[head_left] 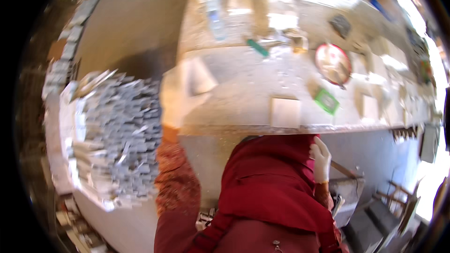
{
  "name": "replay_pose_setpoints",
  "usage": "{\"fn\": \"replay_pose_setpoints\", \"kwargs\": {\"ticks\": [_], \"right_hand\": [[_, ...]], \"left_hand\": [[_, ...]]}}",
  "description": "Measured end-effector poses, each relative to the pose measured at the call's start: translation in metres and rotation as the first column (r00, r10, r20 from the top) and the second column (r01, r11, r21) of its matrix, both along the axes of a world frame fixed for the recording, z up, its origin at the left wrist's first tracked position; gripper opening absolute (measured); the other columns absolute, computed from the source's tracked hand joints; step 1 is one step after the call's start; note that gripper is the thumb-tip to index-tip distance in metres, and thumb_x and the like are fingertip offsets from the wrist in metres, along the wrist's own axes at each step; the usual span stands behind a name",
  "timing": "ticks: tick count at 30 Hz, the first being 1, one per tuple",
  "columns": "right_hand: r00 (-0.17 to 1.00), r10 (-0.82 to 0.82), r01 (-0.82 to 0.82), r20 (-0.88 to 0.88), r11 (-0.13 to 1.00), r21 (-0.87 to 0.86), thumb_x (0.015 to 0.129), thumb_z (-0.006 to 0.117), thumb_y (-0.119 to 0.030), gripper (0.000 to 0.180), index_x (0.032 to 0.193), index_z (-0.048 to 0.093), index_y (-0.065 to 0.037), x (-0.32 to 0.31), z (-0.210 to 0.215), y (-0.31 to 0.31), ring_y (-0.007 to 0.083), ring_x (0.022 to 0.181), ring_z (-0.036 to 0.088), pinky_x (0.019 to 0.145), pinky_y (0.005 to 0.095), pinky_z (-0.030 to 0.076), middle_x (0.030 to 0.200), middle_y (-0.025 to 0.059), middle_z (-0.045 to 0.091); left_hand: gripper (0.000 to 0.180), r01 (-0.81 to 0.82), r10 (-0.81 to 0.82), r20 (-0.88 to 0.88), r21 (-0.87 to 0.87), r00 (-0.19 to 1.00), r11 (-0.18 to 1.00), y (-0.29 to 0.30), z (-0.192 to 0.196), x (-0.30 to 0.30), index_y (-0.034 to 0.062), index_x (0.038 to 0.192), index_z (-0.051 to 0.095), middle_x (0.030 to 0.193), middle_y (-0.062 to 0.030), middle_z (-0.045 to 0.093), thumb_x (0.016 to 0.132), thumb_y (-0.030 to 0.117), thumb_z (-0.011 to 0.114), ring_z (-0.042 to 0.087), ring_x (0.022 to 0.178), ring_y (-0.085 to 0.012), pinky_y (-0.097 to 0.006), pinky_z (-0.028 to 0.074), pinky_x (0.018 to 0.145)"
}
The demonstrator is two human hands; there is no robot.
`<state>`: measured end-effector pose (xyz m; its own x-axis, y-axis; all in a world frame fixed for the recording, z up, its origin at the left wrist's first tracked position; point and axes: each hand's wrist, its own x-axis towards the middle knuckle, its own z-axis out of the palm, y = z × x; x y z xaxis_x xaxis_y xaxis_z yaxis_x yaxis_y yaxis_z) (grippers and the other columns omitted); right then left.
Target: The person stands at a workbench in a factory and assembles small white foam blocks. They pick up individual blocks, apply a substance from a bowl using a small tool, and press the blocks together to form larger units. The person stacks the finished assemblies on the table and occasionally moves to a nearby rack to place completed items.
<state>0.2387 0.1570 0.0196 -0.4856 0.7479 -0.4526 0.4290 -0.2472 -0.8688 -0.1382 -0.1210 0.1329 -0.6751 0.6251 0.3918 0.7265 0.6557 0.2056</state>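
My left hand [174, 97], in a pale glove with an orange cuff, is at the table's left corner and smeared by motion. Right beside its fingers is a blurred white folded piece [202, 77]; whether the hand grips it does not show. Down at my right side, below the table's front edge, my right hand [321, 161] wears a white glove. Its fingers are loosely bent and apart next to my red apron [274, 182], with nothing visible in them. On the table, near the front edge, lies a white square block [285, 113].
The worktable [239, 107] carries a red-rimmed round dish [333, 64], a green packet [326, 101], a green strip [257, 48], a dark lump [340, 26] and clear bottles [215, 18]. A large heap of grey-white pieces [119, 136] stands to the left.
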Motion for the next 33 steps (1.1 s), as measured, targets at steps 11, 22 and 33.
{"fn": "replay_pose_setpoints", "kwargs": {"ticks": [11, 22, 33], "right_hand": [[0.996, 0.059, -0.081, 0.067, 0.914, 0.397, 0.093, 0.067, -0.02, 0.027, 0.109, 0.073, 0.0, -0.055, -0.002, 0.103, 0.0084, 0.066, 0.054, 0.063, 0.0274, 0.047, 0.074, 0.0023, 0.064], [0.889, -0.024, -0.401, 0.458, 0.442, 0.802, 0.087, 0.066, -0.048, 0.05, 0.121, 0.068, -0.011, -0.222, -0.003, 0.249, 0.0373, 0.111, 0.062, 0.091, 0.0483, 0.051, 0.125, 0.0189, 0.064], [0.955, 0.155, -0.26, 0.252, 0.844, 0.469, 0.079, 0.076, -0.046, 0.039, 0.087, 0.077, -0.008, -0.244, -0.005, 0.253, 0.0316, 0.077, 0.072, 0.066, 0.044, 0.053, 0.083, 0.0166, 0.073]], "left_hand": [[0.088, 0.037, -0.013, 0.085, -0.28, 0.996, 0.959, 0.065, -0.063, 0.046, 0.0079, 0.154, 0.035, 0.158, -0.0226, 0.034, 0.086, 0.053, 0.068, 0.023, 0.148, -0.0464, -0.056, 0.02, 0.119], [0.08, 0.339, -0.333, 0.324, 0.04, 0.886, 0.94, 0.191, -0.112, 0.163, 0.0087, 0.147, 0.046, 0.151, -0.0251, 0.041, 0.082, 0.044, 0.076, 0.038, 0.137, -0.0503, -0.062, 0.03, 0.113], [0.095, 0.494, -0.46, 0.2, -0.186, 0.865, 0.849, 0.163, -0.116, 0.127, 0.0074, 0.133, 0.053, 0.13, -0.0142, 0.051, 0.057, 0.054, 0.085, 0.047, 0.121, -0.0406, -0.061, 0.038, 0.099]]}}
